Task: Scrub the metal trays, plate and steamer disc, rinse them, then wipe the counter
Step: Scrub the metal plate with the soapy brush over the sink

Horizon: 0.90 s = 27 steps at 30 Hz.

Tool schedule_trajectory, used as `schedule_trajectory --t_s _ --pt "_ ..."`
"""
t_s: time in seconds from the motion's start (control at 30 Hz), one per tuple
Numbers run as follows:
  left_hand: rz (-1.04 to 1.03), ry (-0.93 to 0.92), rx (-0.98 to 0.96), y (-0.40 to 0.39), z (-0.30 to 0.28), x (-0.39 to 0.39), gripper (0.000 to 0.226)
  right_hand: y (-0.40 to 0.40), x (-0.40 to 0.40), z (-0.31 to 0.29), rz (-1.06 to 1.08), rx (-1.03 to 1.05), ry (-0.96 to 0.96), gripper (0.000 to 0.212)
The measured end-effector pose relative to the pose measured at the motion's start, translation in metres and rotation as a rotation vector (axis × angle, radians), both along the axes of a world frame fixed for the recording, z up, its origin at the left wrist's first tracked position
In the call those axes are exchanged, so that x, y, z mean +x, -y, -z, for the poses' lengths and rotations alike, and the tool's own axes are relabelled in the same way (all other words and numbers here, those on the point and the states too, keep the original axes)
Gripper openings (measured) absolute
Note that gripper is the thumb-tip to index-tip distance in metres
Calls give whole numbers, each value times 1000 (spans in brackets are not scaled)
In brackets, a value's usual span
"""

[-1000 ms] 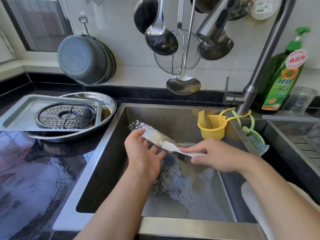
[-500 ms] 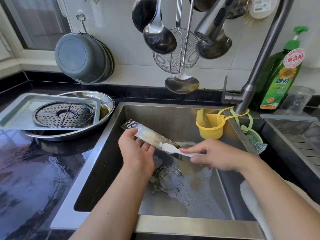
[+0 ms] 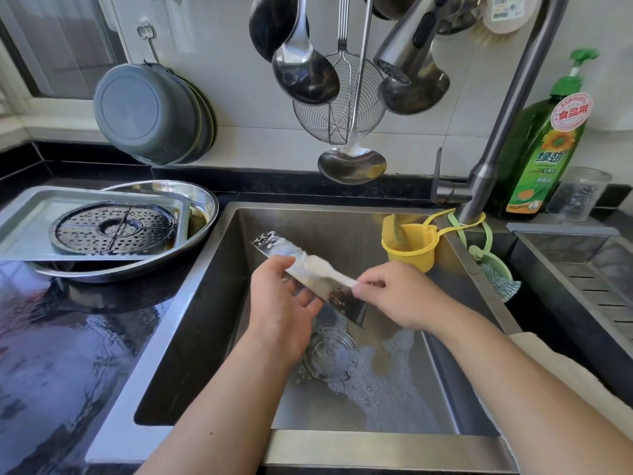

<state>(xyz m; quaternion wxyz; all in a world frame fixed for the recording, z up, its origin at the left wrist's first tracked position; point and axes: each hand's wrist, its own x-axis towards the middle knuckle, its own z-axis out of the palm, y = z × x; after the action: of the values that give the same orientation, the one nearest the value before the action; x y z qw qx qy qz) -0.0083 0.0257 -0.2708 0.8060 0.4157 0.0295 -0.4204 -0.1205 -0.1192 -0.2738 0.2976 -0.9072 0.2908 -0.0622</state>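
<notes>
Over the sink (image 3: 455,341), my left hand (image 3: 282,313) grips a shiny metal tray (image 3: 342,296) from below; the tray is tilted, seen nearly edge-on and smeared with foam. My right hand (image 3: 400,296) pinches a white soapy cloth (image 3: 320,267) and presses it on the tray's upper face. On the left counter a round metal plate (image 3: 205,200) holds a rectangular metal tray (image 3: 27,217), and a black perforated steamer disc (image 3: 113,231) lies in that tray.
Suds lie around the sink drain strainer (image 3: 330,354). A yellow cup (image 3: 411,248) hangs at the faucet (image 3: 486,173), with a green dish soap bottle (image 3: 544,156) behind. Ladles and a wire skimmer (image 3: 339,111) hang overhead. The black counter (image 3: 61,354) is wet.
My right hand has slid the cloth leftward up the tray, toward my left hand. The stack on the counter has not moved.
</notes>
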Motion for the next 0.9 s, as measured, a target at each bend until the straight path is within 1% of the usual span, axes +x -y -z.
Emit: schedule_trajectory --t_s 0.1,0.2,0.3,0.37,0.43,0.57,0.67,0.77,0.83,0.9 --pt "42 25 14 1 1 -1 34 -9 7 -2 88 -109 24 36" --pt "47 9 13 0 2 1 39 -18 11 -4 87 -138 -27 43" --pt "42 -12 -3 0 4 3 43 -11 6 -10 138 -141 -58 51" --pt "39 -14 1 0 3 3 41 -11 3 -12 92 -136 -76 48" --pt "41 -5 2 1 2 2 38 -19 4 -13 47 -173 -81 41" --pt "103 27 1 2 3 -2 40 -28 13 -14 79 -238 4 36" --pt "131 21 -13 2 5 -2 43 -32 15 -14 49 -265 -14 37" --pt "65 -38 -98 -1 1 0 38 -24 8 -11 117 -243 -40 42" --pt "-23 -73 -156 -4 -1 3 28 -14 1 -9 182 -202 -77 49" --pt "-89 -80 -183 -3 -2 6 22 -10 -3 -8 207 -154 -104 52"
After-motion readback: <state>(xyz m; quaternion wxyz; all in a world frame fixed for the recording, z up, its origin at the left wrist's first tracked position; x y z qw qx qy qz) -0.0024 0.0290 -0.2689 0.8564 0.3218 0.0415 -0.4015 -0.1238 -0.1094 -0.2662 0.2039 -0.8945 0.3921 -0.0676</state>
